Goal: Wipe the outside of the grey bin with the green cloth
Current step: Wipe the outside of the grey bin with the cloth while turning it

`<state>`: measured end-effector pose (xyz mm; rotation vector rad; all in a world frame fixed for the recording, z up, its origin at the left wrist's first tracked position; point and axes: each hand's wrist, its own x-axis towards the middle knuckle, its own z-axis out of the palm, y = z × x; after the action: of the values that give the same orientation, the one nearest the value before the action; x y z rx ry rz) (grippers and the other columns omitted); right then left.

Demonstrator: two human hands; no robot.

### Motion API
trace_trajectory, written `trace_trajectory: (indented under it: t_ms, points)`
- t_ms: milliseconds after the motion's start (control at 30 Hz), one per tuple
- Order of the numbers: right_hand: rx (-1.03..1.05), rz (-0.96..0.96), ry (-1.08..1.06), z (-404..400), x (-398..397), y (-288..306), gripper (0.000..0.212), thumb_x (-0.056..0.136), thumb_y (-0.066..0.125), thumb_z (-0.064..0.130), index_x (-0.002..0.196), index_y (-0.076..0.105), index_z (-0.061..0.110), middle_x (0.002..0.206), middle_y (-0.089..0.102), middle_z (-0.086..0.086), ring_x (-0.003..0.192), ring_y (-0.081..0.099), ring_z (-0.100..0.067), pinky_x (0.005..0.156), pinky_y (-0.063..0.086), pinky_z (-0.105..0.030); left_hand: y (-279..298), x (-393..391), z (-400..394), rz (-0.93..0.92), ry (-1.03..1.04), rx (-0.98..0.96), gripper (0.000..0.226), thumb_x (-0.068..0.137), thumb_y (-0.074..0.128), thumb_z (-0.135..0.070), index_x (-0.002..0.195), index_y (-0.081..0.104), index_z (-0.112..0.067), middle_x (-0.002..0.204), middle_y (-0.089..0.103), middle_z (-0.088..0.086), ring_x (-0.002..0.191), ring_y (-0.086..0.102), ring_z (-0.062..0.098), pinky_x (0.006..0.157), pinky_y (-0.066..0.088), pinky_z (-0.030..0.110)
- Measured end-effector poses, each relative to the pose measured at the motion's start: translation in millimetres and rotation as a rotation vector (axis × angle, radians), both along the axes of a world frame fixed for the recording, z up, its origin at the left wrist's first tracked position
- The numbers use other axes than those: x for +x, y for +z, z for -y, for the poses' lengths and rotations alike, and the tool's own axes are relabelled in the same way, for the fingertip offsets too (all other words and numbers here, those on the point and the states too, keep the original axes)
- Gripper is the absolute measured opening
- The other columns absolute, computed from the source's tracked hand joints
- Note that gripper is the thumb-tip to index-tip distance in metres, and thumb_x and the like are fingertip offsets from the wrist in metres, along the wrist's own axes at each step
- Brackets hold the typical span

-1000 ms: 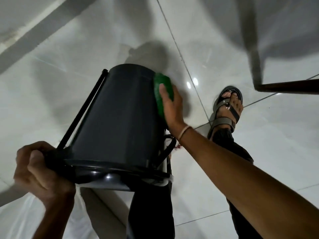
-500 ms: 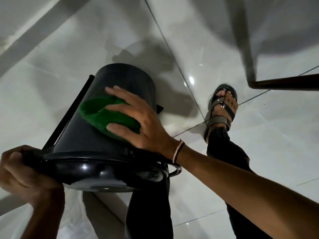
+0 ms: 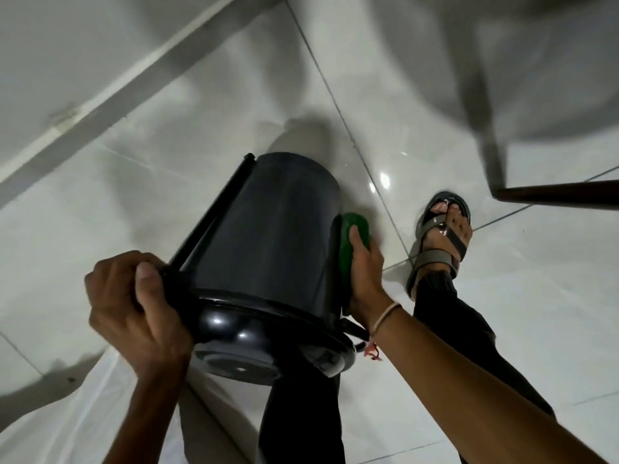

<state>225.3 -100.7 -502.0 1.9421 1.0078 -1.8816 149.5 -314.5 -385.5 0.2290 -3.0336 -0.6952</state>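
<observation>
The grey bin (image 3: 264,229) is held up off the floor and tilted, its lidded top toward me and its base pointing away. My left hand (image 3: 134,309) grips the bin's rim and black hinge at the lower left. My right hand (image 3: 365,272) presses the green cloth (image 3: 351,242) flat against the bin's right side wall, fingers pointing away from me. Most of the cloth is hidden behind the bin's edge and my hand.
Glossy white tiled floor (image 3: 134,195) lies below. My sandalled foot (image 3: 442,236) stands to the right of the bin. A dark table leg and rail (image 3: 549,195) cross the upper right. A white sheet (image 3: 67,413) lies at the lower left. A wall's base runs along the upper left.
My right hand slid the green cloth from the bin's upper face around to its right side. The bin has turned slightly in my left hand.
</observation>
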Motion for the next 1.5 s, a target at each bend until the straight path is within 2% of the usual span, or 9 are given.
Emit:
trace_trajectory:
  t_ms: [233,433,567,733,900,1067,1167,1400,1500]
  points:
    - [0.546,-0.865,0.909,13,-20,88,0.031,0.105,0.057,0.034,0.124,0.064,0.011,0.155,0.047,-0.007,0.142,0.050,-0.008,0.119,0.041,-0.023,17,18,-42,-0.044,-0.490,0.134,0.043,0.110,0.037,-0.032,0.084,0.063,-0.009,0.089,0.067,0.011,0.089,0.054,0.027,0.089,0.042,0.039]
    - [0.583,-0.449,0.584,-14,-63,78,0.008,0.105,0.054,0.039,0.112,0.056,0.042,0.120,0.059,0.001,0.110,0.061,-0.010,0.104,0.055,-0.037,17,57,-60,-0.096,-0.719,0.253,0.044,0.111,0.036,-0.026,0.088,0.070,-0.010,0.088,0.072,0.012,0.093,0.059,0.023,0.104,0.049,0.045]
    - [0.493,-0.499,1.011,-33,-41,56,0.023,0.104,0.060,0.038,0.117,0.062,0.019,0.118,0.059,0.001,0.114,0.060,-0.021,0.105,0.053,-0.045,23,78,-66,-0.018,-0.183,0.318,0.040,0.111,0.029,-0.034,0.134,0.055,-0.014,0.130,0.063,0.012,0.132,0.053,0.014,0.117,0.042,0.049]
    - [0.551,-0.512,1.179,-35,17,48,0.033,0.097,0.051,0.058,0.114,0.058,0.031,0.116,0.056,0.008,0.110,0.059,-0.011,0.096,0.046,-0.013,20,86,-67,0.120,0.387,0.340,0.055,0.107,0.027,-0.040,0.159,0.028,-0.025,0.166,0.028,-0.019,0.155,0.022,-0.010,0.130,0.021,0.021]
    - [0.595,-0.212,1.229,-33,-11,24,0.036,0.106,0.053,0.044,0.126,0.063,0.017,0.129,0.056,-0.011,0.125,0.055,-0.030,0.101,0.043,-0.031,19,114,-72,0.277,0.265,0.316,0.070,0.104,0.027,-0.043,0.167,0.021,-0.013,0.179,0.016,0.004,0.169,0.009,0.018,0.137,0.013,0.056]
    - [0.704,-0.893,1.395,42,8,75,0.038,0.101,0.047,0.054,0.122,0.059,0.025,0.127,0.053,0.000,0.112,0.051,-0.016,0.095,0.044,-0.034,11,114,-49,0.289,0.306,0.335,0.059,0.108,0.030,-0.030,0.164,0.031,-0.012,0.177,0.022,0.007,0.168,0.013,0.019,0.137,0.014,0.050]
    - [0.676,-0.996,1.434,31,12,67,0.038,0.099,0.050,0.049,0.122,0.058,0.020,0.127,0.053,-0.007,0.114,0.053,-0.024,0.097,0.049,-0.044,10,108,-40,0.284,0.284,0.358,0.056,0.107,0.033,-0.024,0.162,0.037,-0.014,0.175,0.028,0.008,0.167,0.019,0.022,0.135,0.018,0.052]
    - [0.660,-0.334,1.393,-40,5,23,0.037,0.107,0.048,0.040,0.129,0.055,0.011,0.128,0.052,-0.015,0.117,0.052,-0.029,0.103,0.048,-0.049,8,96,-40,0.322,0.211,0.348,0.055,0.108,0.032,-0.029,0.162,0.039,-0.021,0.176,0.028,0.005,0.166,0.020,0.021,0.134,0.018,0.060]
    - [0.638,-0.453,1.306,-14,16,46,0.042,0.104,0.047,0.043,0.126,0.056,0.008,0.128,0.051,-0.017,0.118,0.051,-0.032,0.104,0.045,-0.049,6,90,-40,0.322,0.197,0.352,0.055,0.108,0.032,-0.028,0.162,0.040,-0.019,0.175,0.029,0.007,0.166,0.021,0.023,0.133,0.019,0.062]
